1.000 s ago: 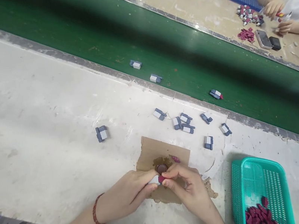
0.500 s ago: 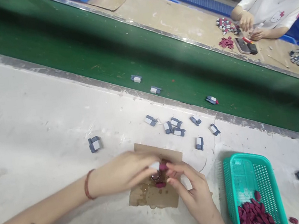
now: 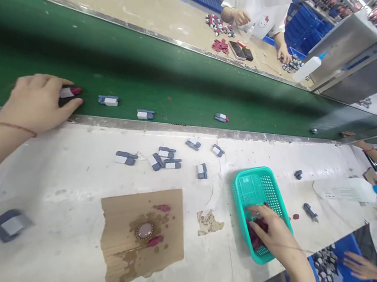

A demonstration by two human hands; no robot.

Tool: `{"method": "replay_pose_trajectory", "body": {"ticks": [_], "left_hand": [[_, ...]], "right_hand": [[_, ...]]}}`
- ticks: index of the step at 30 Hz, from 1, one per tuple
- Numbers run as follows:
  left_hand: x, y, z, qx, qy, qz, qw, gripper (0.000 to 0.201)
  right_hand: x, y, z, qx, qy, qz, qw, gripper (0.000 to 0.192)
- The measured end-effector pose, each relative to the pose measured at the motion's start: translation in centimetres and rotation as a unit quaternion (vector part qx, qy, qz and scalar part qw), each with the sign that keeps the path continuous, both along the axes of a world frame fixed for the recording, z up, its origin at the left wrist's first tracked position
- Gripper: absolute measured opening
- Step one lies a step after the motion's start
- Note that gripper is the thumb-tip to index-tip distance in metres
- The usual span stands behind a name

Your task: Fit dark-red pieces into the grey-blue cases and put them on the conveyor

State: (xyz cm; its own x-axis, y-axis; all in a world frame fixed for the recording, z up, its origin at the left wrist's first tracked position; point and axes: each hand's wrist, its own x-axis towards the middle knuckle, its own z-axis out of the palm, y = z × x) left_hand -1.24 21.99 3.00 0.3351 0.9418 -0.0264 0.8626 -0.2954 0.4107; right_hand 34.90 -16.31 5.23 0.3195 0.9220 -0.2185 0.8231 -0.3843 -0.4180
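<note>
left hand (image 3: pixel 34 105) fingers pinching grey/red piece (image 3: pixel 69 91) onto belt (image 3: pixel 163 73), right hand (image 3: pixel 273 235) digging in basket (image 3: pixel 253 188), grip hidden; w/ eyes split, piece risking landing crooked.

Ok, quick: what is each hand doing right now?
Left hand: closed on a small grey piece with a red tip, at the green belt.
Right hand: in the teal basket, among red pieces; grip cannot be told.

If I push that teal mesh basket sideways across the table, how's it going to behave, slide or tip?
The teal mesh basket looks like thin perforated plastic, so probably light and a bit flexible. It sits flat and low, so it would likely slide rather than tip. The right hand reaching into it may pin it.
</note>
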Motion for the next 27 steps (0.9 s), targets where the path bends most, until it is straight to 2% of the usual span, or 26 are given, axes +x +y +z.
{"method": "replay_pose_trajectory", "body": {"ticks": [2, 5, 10, 12, 15, 17, 19, 22, 24, 27], "left_hand": [[0.9, -0.1, -0.5, 0.014, -0.035, -0.062, 0.997, 0.053], [2.7, -0.5, -0.6, -0.020, -0.046, -0.132, 0.990, 0.049], [5.2, -1.1, 0.3, -0.043, 0.001, -0.117, 0.992, 0.046], [5.9, -1.2, 0.5, -0.036, 0.019, -0.124, 0.992, 0.045], [6.9, -1.7, 0.7, -0.028, 0.042, -0.109, 0.993, 0.041], [7.4, -2.6, 0.9, -0.036, 0.002, -0.069, 0.997, 0.038], [7.7, -4.1, 1.3, -0.060, -0.089, -0.007, 0.994, 0.033], [7.4, -7.0, 1.9, -0.166, -0.251, 0.065, 0.951, 0.029], [6.5, -9.3, 2.1, -0.245, -0.309, 0.066, 0.917, 0.028], [4.6, -12.9, 2.3, -0.296, -0.320, -0.014, 0.900, 0.031]], "right_hand": [[-0.7, 0.6, 0.1, -0.007, 0.025, 0.007, 1.000, 0.023], [-1.5, 1.9, 0.1, -0.007, 0.046, 0.015, 0.999, 0.023], [-1.2, 2.2, -0.7, 0.032, 0.079, -0.010, 0.996, 0.014], [-1.0, 1.9, -1.1, 0.055, 0.113, -0.055, 0.991, 0.009], [-0.9, 1.6, -1.4, 0.102, 0.187, -0.143, 0.967, 0.019], [-1.1, 1.5, -1.2, 0.137, 0.231, -0.185, 0.945, 0.023], [-1.5, 1.6, -0.9, 0.163, 0.260, -0.210, 0.928, 0.023], [-2.6, 2.0, -0.2, 0.199, 0.278, -0.228, 0.912, 0.019], [-3.7, 2.6, 0.2, 0.219, 0.292, -0.213, 0.906, 0.015], [-6.3, 4.1, 0.3, 0.208, 0.310, -0.134, 0.918, 0.009]]}}
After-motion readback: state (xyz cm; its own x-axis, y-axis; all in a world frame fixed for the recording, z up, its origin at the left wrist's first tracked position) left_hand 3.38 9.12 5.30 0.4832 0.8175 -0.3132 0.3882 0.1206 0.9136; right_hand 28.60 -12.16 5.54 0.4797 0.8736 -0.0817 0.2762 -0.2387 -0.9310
